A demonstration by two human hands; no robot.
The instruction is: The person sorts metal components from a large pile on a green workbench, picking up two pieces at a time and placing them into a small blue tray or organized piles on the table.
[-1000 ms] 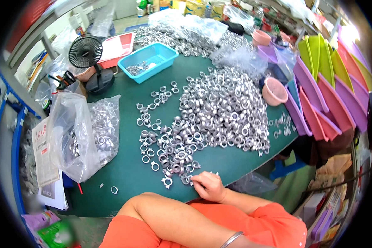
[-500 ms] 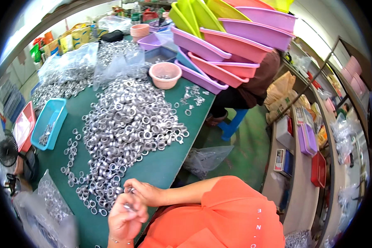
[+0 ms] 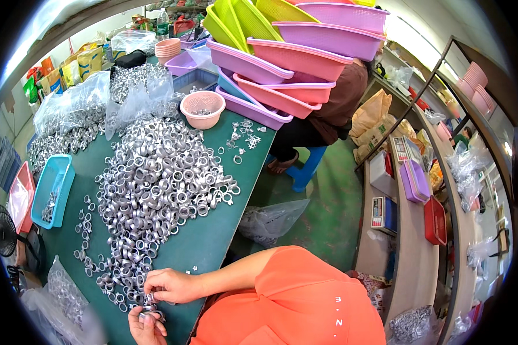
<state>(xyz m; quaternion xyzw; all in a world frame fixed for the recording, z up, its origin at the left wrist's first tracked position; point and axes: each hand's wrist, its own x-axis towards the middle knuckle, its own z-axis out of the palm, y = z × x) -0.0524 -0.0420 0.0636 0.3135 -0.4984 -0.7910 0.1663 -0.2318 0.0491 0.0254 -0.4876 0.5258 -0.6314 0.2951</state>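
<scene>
A large heap of silver metal rings (image 3: 155, 178), some with small prongs, covers the middle of the green table (image 3: 213, 241). At the heap's near end my left hand (image 3: 147, 329) is closed with curled fingers around a few metal rings (image 3: 153, 314). Just above it, my right hand (image 3: 174, 286) pinches a metal ring (image 3: 150, 298) between thumb and fingertips, close against those in the left hand. Fingers partly cover the rings, so their exact number is hidden. Two tiny star-like pieces (image 3: 191, 270) lie beside my right wrist.
A pink round basket (image 3: 203, 109) holds some metal parts. Left of the heap stands a turquoise basket (image 3: 53, 192). Stacked coloured baskets (image 3: 305, 54) rise at the far right, with a seated person (image 3: 342, 103) behind. Clear bags of parts (image 3: 66, 299) lie near left.
Both hands have moved down and left to the heap's near edge. The two tiny pieces beside my right wrist now show on the table. The whole view has shifted slightly.
</scene>
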